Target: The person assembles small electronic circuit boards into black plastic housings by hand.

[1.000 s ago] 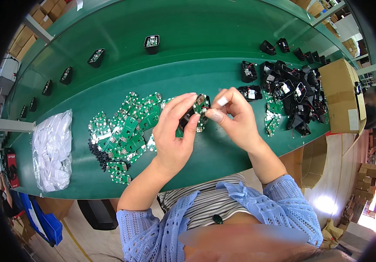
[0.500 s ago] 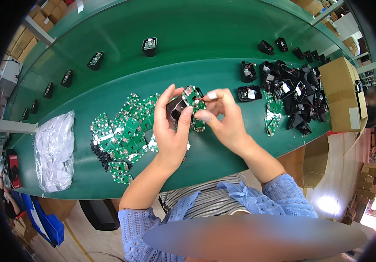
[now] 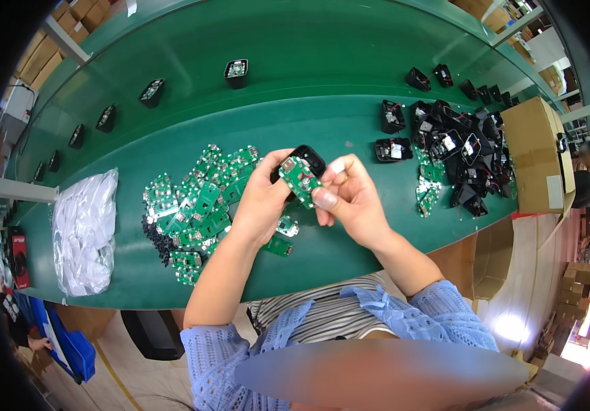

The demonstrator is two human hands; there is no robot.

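My left hand is closed round a black plastic housing, tilted with its open end up. A green circuit board with white parts and a metal connector lies across the near side of the housing, outside it. My right hand pinches the board's right edge with thumb and fingers, close to a short red wire. A white wrap is on one right fingertip. Below my left hand a few loose green boards lie on the bench.
Left of my hands spreads a pile of green boards, beside small black parts. A clear bag of white pieces lies farther left. Black housings are heaped at right near a cardboard box. More housings stand along the back.
The housing has turned so its open end shows. The circuit board has tilted and come lower in front of it, and my right fingers have moved down onto its edge.
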